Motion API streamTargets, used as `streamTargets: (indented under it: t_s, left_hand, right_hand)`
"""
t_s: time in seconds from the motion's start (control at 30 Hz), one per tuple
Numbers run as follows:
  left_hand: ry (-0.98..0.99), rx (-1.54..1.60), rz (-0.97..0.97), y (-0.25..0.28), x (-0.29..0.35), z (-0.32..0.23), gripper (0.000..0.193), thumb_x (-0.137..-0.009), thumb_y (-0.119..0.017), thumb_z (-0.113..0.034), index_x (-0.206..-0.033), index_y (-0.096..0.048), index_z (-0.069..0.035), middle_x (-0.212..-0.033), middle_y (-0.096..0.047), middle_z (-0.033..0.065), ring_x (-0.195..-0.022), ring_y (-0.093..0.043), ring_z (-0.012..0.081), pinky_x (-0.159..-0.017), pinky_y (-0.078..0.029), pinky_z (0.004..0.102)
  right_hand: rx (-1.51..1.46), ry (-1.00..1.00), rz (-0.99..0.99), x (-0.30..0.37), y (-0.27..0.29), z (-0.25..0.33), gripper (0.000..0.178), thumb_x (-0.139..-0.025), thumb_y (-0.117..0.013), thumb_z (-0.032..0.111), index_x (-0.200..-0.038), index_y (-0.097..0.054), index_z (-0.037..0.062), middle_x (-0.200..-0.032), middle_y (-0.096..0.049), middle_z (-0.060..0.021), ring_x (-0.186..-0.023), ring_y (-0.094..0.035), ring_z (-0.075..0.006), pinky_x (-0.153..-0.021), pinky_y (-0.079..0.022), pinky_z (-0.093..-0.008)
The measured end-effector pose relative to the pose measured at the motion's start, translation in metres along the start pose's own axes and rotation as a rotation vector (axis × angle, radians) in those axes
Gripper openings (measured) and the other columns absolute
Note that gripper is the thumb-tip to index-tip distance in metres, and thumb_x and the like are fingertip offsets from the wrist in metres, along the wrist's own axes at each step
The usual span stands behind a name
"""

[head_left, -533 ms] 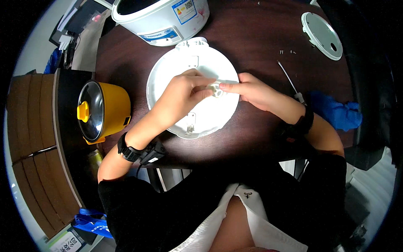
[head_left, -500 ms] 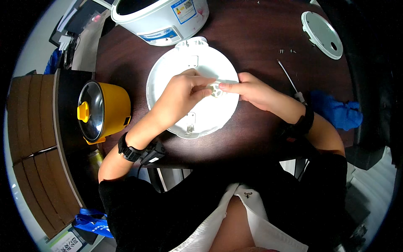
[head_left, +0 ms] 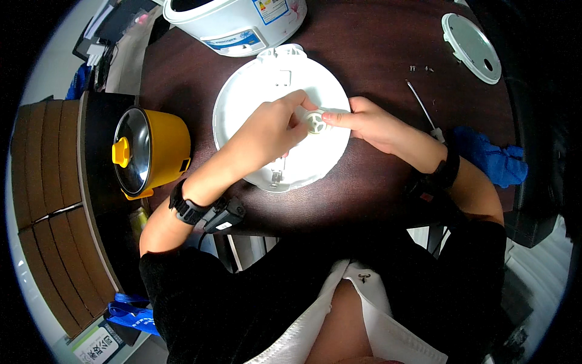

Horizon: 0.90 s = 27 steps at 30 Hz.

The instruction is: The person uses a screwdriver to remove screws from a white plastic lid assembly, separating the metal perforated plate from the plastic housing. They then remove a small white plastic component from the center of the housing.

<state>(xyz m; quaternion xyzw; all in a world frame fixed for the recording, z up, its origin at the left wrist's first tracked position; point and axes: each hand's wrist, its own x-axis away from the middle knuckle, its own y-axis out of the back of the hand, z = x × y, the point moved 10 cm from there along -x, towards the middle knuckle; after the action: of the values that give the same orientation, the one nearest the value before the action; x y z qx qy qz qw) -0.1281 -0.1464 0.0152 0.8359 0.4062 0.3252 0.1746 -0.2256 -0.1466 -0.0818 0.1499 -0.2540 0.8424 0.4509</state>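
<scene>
A round white lid (head_left: 248, 97), apparently a rice cooker's, lies inner side up in front of me. Toward its right side sits a small white spoked round piece (head_left: 316, 123). My left hand (head_left: 273, 130) reaches over the lid, its thumb and index finger apart beside that piece and nothing visible between them. The lid's right edge is gripped by my right hand (head_left: 373, 124), whose thumb rests on the round piece while its other fingers go under the rim.
Behind the lid stands a white rice cooker body (head_left: 242, 27). A yellow pot (head_left: 163, 145) with a glass lid is at left. To the right are a screwdriver (head_left: 421, 106), small screws (head_left: 429, 69), an oval white cover (head_left: 473, 48) and a blue cloth (head_left: 491, 158).
My left thumb and index finger have parted from their pinch at the round piece and drawn slightly back left. My right hand keeps hold of the lid's edge.
</scene>
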Motion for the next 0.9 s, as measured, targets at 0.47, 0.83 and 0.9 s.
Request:
streamTargets:
  t_s: [0.47,0.83,0.9]
  left_hand:
    - [-0.009,-0.078,-0.092,0.000,0.007,0.008,0.021,-0.086,-0.056,-0.011,-0.106,-0.055,-0.003,-0.064,-0.062,0.0128,-0.060,-0.063,0.0232,-0.056,-0.046,0.0330]
    - [-0.266,-0.588,-0.181,0.006,0.010,-0.022,0.026,-0.085,-0.060,-0.021,-0.106,-0.058,-0.007,-0.078,-0.063,0.0153,-0.070,-0.064,0.0316,-0.066,-0.050,0.0388]
    - [-0.396,-0.550,-0.232,0.010,0.012,-0.030,0.028,-0.082,-0.063,-0.019,-0.107,-0.060,-0.006,-0.084,-0.061,0.0157,-0.075,-0.062,0.0343,-0.067,-0.049,0.0395]
  right_hand:
    - [-0.030,0.037,0.021,0.013,-0.010,0.018,0.046,-0.086,-0.063,0.026,-0.115,-0.053,-0.0077,-0.107,-0.063,-0.0161,-0.097,-0.061,-0.0206,-0.085,-0.049,-0.0349]
    - [-0.073,0.025,0.028,0.007,-0.006,0.011,0.043,-0.085,-0.064,0.026,-0.114,-0.054,-0.0055,-0.108,-0.063,-0.0134,-0.099,-0.061,-0.0203,-0.087,-0.048,-0.0351]
    - [-0.073,0.023,0.019,0.007,-0.005,0.013,0.044,-0.085,-0.065,0.026,-0.114,-0.054,-0.0053,-0.108,-0.063,-0.0133,-0.099,-0.061,-0.0203,-0.087,-0.048,-0.0351]
